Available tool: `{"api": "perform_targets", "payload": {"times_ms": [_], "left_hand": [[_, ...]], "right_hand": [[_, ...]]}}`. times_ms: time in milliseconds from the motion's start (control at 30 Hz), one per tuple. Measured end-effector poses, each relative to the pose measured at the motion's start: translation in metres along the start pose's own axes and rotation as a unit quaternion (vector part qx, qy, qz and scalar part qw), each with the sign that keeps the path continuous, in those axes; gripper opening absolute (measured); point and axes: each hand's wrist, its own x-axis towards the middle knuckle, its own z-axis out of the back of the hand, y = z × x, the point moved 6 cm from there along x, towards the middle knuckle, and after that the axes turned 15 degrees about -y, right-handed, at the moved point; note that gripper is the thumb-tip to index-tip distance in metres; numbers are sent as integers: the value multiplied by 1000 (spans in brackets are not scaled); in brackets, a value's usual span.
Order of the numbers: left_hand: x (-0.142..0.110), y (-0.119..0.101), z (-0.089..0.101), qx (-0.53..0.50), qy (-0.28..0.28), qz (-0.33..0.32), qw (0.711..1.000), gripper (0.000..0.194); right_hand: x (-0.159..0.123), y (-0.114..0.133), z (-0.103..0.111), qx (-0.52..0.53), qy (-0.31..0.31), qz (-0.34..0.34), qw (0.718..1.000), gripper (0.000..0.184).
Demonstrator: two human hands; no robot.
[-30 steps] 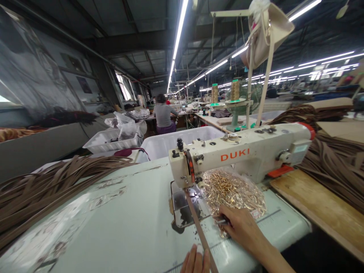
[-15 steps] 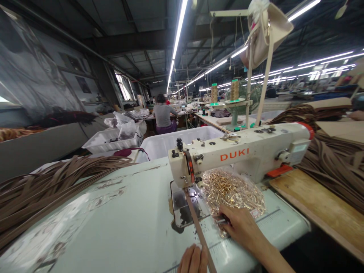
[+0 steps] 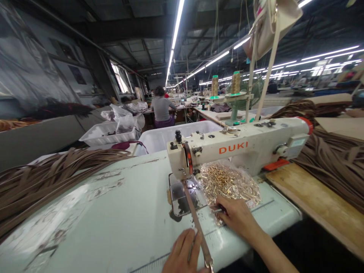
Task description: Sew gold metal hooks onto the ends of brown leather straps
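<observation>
A narrow brown strap (image 3: pixel 196 222) runs from under the presser foot of a white sewing machine (image 3: pixel 233 146) toward me. A metal clasp (image 3: pixel 209 263) sits at its near end. My left hand (image 3: pixel 184 248) is closed at the strap's left edge, fingers together, thumb low by the clasp. Right of the strap, my right hand (image 3: pixel 237 217) is closed around a small metal tool (image 3: pixel 217 210), its kind mostly hidden by the fingers. That hand is at the front edge of a clear plastic bag of gold-coloured metal hardware (image 3: pixel 224 180).
Brown straps lie in a pile (image 3: pixel 57 170) on the left and another (image 3: pixel 335 163) on the right. Behind the machine are a white bin (image 3: pixel 170 132) and thread cones (image 3: pixel 235 82). A wooden board (image 3: pixel 309 199) adjoins the table. A person (image 3: pixel 163 108) sits farther back.
The view has tilted down slightly. My left hand shows more fully, and the clasp at the strap's near end has come into view. My right hand still holds the tool beside the bag.
</observation>
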Motion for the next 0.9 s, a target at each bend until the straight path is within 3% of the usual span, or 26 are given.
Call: {"api": "perform_targets", "payload": {"times_ms": [133,333,500,633,900], "left_hand": [[8,9,5,-71,75,50,993,70],[28,28,16,-177,98,132,970,48],[44,50,12,-233,134,177,947,37],[56,67,5,-274,127,192,934,30],[65,100,-17,-292,92,163,938,20]], "right_hand": [[1,0,1,4,3,-7,1000,14],[2,0,1,4,5,-6,1000,15],[2,4,4,-14,0,9,1000,18],[1,4,3,-18,4,14,1000,18],[2,3,1,0,8,9,1000,21]]}}
